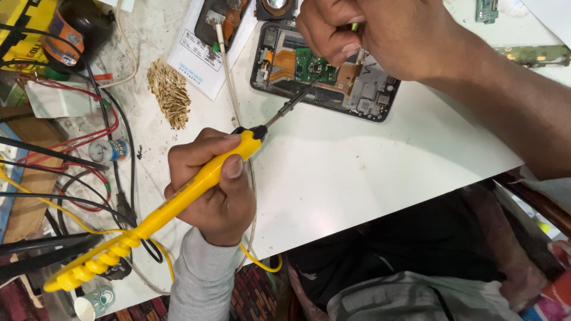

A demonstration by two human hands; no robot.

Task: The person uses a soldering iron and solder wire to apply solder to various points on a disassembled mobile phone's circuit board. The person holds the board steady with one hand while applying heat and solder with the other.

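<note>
Head view: ribbed yellow soldering iron (178, 199)

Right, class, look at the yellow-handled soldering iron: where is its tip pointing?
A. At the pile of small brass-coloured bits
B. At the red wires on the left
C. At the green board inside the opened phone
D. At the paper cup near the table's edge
C: the left hand holds the yellow-handled soldering iron, and its dark tip reaches the green board in the opened phone, beside the right hand.
</note>
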